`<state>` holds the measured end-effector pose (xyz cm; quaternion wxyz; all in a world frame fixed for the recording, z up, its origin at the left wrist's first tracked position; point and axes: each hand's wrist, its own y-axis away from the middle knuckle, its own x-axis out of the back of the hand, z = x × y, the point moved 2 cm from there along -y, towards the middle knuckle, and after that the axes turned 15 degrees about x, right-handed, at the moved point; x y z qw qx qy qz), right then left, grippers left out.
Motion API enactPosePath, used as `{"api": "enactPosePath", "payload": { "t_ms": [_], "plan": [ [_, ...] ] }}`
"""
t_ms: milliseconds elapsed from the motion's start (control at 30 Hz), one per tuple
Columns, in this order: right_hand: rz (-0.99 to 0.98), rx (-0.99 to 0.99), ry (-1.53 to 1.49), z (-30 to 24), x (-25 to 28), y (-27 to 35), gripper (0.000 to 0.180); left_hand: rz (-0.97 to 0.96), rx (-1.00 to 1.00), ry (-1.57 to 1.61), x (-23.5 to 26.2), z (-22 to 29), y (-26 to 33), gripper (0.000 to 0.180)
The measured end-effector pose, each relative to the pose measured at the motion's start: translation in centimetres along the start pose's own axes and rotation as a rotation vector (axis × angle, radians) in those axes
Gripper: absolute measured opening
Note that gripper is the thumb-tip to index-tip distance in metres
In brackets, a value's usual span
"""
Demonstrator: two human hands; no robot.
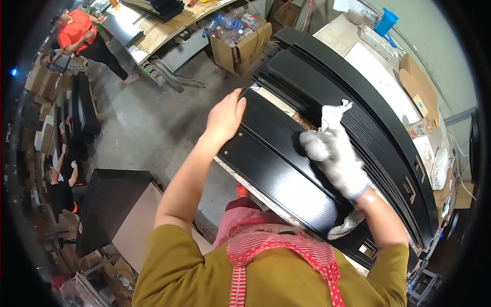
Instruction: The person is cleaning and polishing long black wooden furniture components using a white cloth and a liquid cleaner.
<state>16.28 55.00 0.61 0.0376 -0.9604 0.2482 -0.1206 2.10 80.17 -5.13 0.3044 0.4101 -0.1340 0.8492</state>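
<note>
A long black panel (281, 171) with a glossy grained face and small holes at its left end lies on the bench before me. My bare left hand (225, 117) holds the far left corner of this panel, its fingers close together at the edge. In a white glove, my right hand (335, 158) presses a white cloth (335, 115) against the panel's surface, right of the middle. One end of the cloth sticks out beyond the fingers; another white end hangs below the wrist. Gloved fingertips are partly blurred. Behind the panel lie several stacked black boards (317, 77), some with cut-out slots.
A white side table (353, 33) along the wall carries a blue plastic item (386, 21) and a clear bottle (422, 128). A cardboard box (240, 53) of plastic bottles stands ahead. At left are a large black board (112, 199) and co-workers, one in an orange shirt (76, 31).
</note>
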Motion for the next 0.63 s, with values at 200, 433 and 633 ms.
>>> {"api": "enactPosePath", "payload": {
  "t_ms": [200, 433, 633],
  "plan": [
    [-0.158, 0.377, 0.932, 1.3, -9.1, -15.9, 0.022, -0.085, 0.007, 0.001, 0.0, 1.4, -0.2, 0.031],
    [0.002, -0.081, 0.664, 1.4, -8.8, -13.3, 0.037, -0.039, 0.013, 0.1, -0.2, -0.6, -0.4, 0.041],
    [0.096, -0.008, -0.362, 6.8, -9.7, -16.2, 0.031, -0.048, -0.024, 0.123, -0.2, -0.3, -0.7, 0.042]
  ]
}}
